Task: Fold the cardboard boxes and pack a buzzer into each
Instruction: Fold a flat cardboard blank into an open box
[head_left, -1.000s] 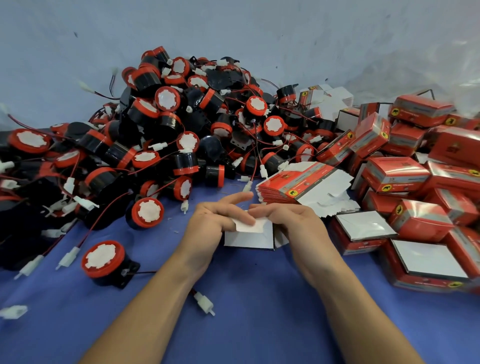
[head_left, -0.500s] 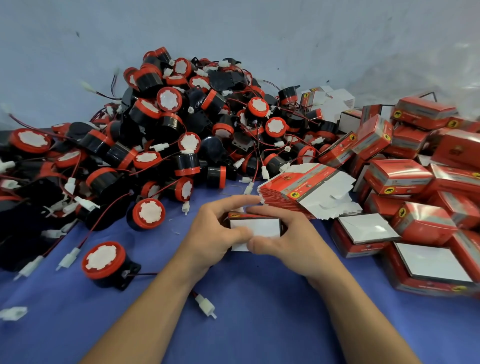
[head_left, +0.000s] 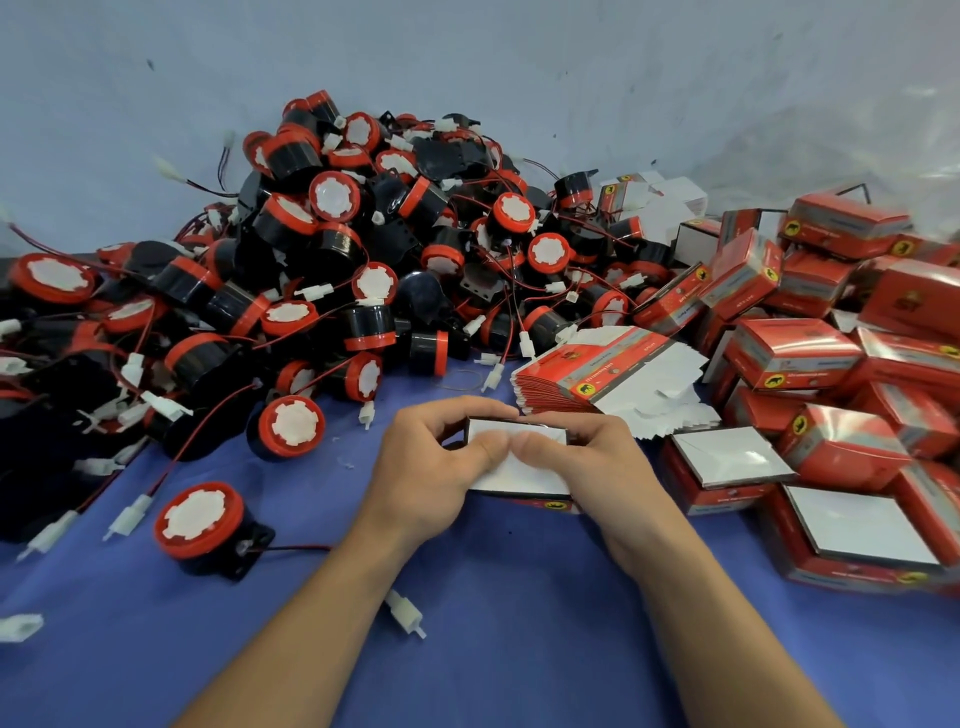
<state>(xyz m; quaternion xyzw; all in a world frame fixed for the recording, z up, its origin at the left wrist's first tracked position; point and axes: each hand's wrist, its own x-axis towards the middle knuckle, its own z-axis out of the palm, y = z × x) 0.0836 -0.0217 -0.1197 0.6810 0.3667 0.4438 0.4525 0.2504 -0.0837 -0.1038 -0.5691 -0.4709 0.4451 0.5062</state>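
A small red cardboard box (head_left: 524, 480) with a white inside sits at the middle of the blue table, held from both sides. My left hand (head_left: 431, 467) grips its left end with the thumb pressed on the white flap. My right hand (head_left: 597, 467) grips the right end, its thumb meeting the left thumb on the flap. A stack of flat unfolded boxes (head_left: 597, 374) lies just behind my hands. One loose red and black buzzer (head_left: 202, 525) with a red wire rests to the left of my left forearm.
A big heap of buzzers (head_left: 337, 249) with wires and white plugs fills the back left. Several folded red boxes (head_left: 795, 353) are piled at the right, two open ones (head_left: 727, 457) nearest. A white connector (head_left: 405, 613) lies between my forearms.
The flat box blank has been opened up into a box shape. Both thumbs have come together on top and now press the white flap down.
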